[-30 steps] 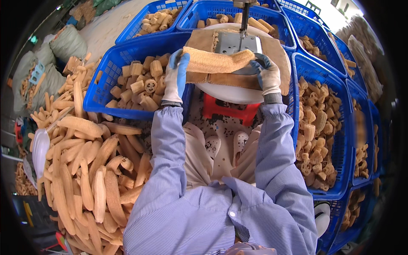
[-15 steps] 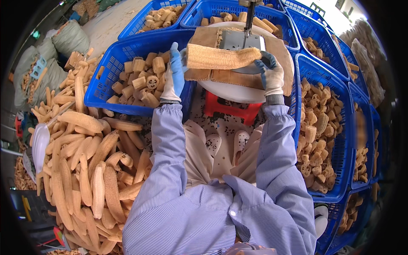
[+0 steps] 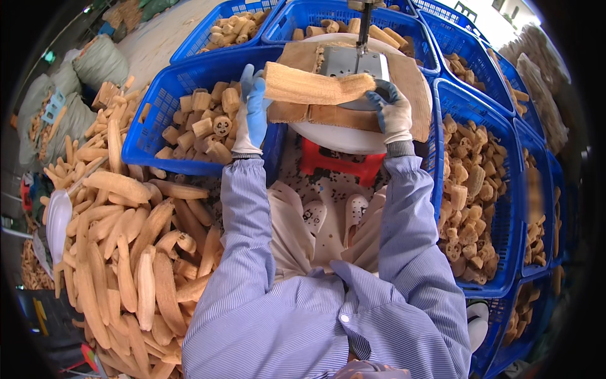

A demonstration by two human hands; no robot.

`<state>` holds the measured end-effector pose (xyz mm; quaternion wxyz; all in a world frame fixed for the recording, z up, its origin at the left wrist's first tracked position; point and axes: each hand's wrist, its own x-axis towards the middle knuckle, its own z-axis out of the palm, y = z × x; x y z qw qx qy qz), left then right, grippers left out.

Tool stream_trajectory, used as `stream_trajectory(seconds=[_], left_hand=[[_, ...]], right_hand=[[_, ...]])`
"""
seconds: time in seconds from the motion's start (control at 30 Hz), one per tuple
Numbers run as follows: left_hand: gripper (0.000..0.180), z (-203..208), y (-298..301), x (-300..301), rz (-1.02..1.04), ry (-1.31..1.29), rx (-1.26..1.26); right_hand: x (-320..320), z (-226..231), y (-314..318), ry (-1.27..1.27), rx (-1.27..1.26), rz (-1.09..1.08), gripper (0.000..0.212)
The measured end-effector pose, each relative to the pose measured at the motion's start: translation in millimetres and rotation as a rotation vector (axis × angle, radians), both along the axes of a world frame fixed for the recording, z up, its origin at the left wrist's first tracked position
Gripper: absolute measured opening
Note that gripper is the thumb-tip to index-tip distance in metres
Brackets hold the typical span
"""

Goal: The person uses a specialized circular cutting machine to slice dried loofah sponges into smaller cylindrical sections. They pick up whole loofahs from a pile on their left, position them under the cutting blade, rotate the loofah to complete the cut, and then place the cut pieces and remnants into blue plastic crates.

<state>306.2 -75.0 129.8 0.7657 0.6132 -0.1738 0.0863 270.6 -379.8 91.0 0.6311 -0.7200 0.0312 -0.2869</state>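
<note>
Two gloved hands held one long dried loofah (image 3: 315, 85) flat across the round white surface (image 3: 353, 136) at 12 o'clock. The left hand (image 3: 252, 114), in a blue glove, clasped the loofah's left end, fingers wrapped over its top edge. The right hand (image 3: 391, 114), in a grey glove with blue fingertips, gripped the right end, its thumb tucked out of sight beneath. A thin vertical saw blade (image 3: 363, 28) met the loofah near its right end; the blade's upper part was cut off by the frame, and whether it had entered the fibre was hard to make out. A grey metal plate (image 3: 350, 63) lay behind the loofah, partly covered by it. Brown padding (image 3: 413, 82) draped the surface's right side. A red stool (image 3: 341, 167) showed only in part under the surface. At 10 o'clock a blue crate (image 3: 151, 139) held short cut pieces (image 3: 202, 126); at 3 o'clock another crate (image 3: 505, 208) held more. Whole loofahs (image 3: 126, 252) were heaped at 8 o'clock, their lower end lost in the dark rim.
</note>
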Motion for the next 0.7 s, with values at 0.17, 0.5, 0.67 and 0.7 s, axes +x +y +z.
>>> stream_trajectory(seconds=[0.17,0.5,0.67,0.7], left_hand=[[0.087,14,-16,-8,0.142,0.045,0.148],[0.072,31,-53,58,0.286,-0.118,0.029],[0.063,42,-52,81,0.269,-0.145,0.158],[0.062,42,-51,87,0.232,-0.128,0.13]], right_hand=[[-5,6,7,0.125,-0.141,-0.053,0.032],[-5,25,5,0.363,-0.374,-0.101,0.033],[-1,34,11,0.403,-0.417,-0.095,0.03],[2,26,6,0.397,-0.478,-0.138,0.032]])
